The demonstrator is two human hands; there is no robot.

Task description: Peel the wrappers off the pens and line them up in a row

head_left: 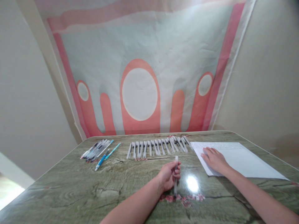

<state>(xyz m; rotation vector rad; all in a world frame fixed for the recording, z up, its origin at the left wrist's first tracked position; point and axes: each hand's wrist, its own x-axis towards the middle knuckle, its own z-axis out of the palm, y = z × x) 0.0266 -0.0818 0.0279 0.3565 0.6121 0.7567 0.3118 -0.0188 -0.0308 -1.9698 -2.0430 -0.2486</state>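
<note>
My left hand is closed around a translucent whitish pen, held near the middle of the tabletop. The pen stands roughly upright in the view, one end above my fingers and the other below. On the right, my right hand lies with its fingers stretched out on sheets of white paper. Faint writing shows along the paper's top edge. Beyond my left hand runs a long row of similar translucent pens with dark parts, laid side by side.
At the table's left lies a loose pile of assorted pens. A blue pen and a teal pen lie beside it. The wood-patterned table meets a wall with a pink and grey hanging at the back.
</note>
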